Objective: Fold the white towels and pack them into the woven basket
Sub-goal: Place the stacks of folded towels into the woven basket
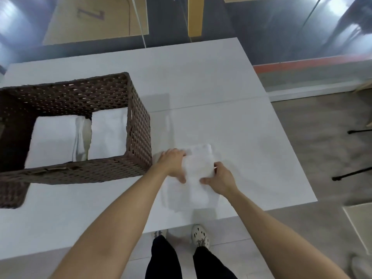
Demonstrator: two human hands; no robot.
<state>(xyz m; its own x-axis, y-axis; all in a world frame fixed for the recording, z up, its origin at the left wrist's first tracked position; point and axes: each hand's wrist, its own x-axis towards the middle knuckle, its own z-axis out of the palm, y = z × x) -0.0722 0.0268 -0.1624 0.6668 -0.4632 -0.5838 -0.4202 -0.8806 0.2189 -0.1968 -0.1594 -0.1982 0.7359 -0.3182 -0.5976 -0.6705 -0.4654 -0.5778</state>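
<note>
Head view. Your left hand (173,165) and right hand (221,179) flank the white towel (198,164). It lies on the white table (221,87) close to its near edge, just right of the brown woven basket (138,125). Each hand grips one side of the towel, thumb toward you and fingers curled at the far part; neither hand is spread flat. Holding both sides at once appears meant to keep the layers squared, either to close a fold or to lift the bundle; which of the two cannot be told. The towel is overexposed against the table, so its near outline and its number of layers are unclear. The basket stands toward the table's left edge, just beside your left hand, presumably to keep the transfer short. Inside it the left packed towel (52,141) and the right packed towel (108,133) lie flat side by side, a narrow gap between them. By this judgement the task is well along, with two towels packed and a third nearly ready. The next move calls for a lift over the basket's right wall without letting the fold spring open.
</note>
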